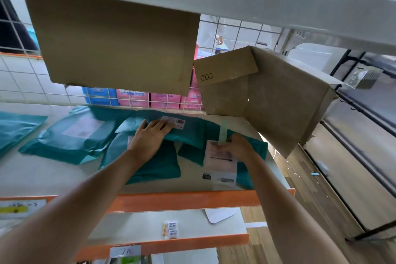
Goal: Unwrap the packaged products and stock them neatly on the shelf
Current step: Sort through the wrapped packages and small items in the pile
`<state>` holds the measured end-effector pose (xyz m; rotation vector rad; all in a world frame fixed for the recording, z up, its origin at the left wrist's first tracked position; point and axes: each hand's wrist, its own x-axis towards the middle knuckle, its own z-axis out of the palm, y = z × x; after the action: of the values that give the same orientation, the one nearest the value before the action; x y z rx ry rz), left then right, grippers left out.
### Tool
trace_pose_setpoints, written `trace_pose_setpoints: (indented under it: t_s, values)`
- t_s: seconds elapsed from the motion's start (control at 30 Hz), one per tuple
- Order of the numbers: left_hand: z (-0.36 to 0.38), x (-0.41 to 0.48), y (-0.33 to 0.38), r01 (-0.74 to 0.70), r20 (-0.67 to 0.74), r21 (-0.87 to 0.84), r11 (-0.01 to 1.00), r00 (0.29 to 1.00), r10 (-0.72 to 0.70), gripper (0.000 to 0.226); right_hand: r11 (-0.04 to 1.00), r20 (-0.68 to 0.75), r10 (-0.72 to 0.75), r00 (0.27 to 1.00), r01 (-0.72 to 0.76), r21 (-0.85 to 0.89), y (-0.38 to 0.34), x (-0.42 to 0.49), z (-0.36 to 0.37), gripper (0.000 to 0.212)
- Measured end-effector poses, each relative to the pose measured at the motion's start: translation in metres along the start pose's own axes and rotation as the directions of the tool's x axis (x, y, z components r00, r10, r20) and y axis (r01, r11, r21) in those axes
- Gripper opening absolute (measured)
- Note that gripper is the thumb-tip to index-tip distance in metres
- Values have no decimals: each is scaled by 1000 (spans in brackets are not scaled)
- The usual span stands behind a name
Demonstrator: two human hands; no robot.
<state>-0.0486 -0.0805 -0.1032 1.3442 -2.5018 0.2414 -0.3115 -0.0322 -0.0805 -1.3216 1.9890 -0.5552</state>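
**On the shelf's right half: soft teal mailers, both hands down on them**

Toward the right end of the white shelf board with an orange front lip (182, 199), we see the left hand (150, 135) lying flat, fingers straight, pressing on a long teal plastic mailer bag (192, 133) that lies near the back edge. It grips nothing.

The right hand (237, 148) sits on a second teal mailer with a big white shipping label (259, 148), near the right front corner. Its fingers are curled at the foot of a pale green flat strip (222, 130) and appear to pinch it. We cannot tell whether the strip is a cutter or a tear tab.

More teal mailers (70, 135) lie toward the left end, sealed. Two brown cardboard boxes (120, 45) hang over the back of the shelf.

Handling, as we judge it:
- The bags look light, limp and crinkly, with slick film that will slide on the board.
- The contents seem flat and soft, not fragile.
- A flat palm pins a bag well.
- For opening, we would take a bag at a sealed end or a loose corner, where the film bunches and can be pinched, not in the taut middle.
- The label patch is the stiffest spot.
- Nothing is unwrapped yet.
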Motion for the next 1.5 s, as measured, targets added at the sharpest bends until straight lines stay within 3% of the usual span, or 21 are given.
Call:
trace_pose_setpoints:
  t_s: [0.1,0.23,0.33,0.53,0.67,0.97,1.1,1.3,1.5]
  values:
    - [-12,-7,-5,-6,-63,-7,1000,998,6,70,984,53,-86,995,76,160,-9,-19,-9,34]
    - [-31,-16,-11,-10,-157,9,1000,988,11,56,963,59,-178,982,162,214,-24,-40,-15,25]
    - [-49,-23,-19,1,-209,11,1000,978,2,46,961,-5,-225,974,223,163,-41,-56,-15,27]
    - [-95,-41,-49,-26,-341,58,998,939,45,50,928,-110,-364,925,370,44,-79,-75,-8,35]
    - [-133,-61,-75,-81,-346,55,995,933,95,42,903,-207,-430,879,418,-99,-106,-95,6,27]
    - [-199,-150,-140,41,-311,139,989,950,4,28,782,-166,-621,766,593,-191,-166,-154,77,13]
    - [-214,-198,-179,145,-242,156,977,965,-105,29,763,-127,-646,753,634,-124,-197,-173,121,24]
    - [-248,-277,-228,322,-272,153,934,923,-274,30,734,-15,-672,741,663,-145,-250,-189,191,25]
    - [-265,-346,-279,418,-364,163,894,868,-339,25,661,98,-724,682,728,-182,-308,-194,249,17]
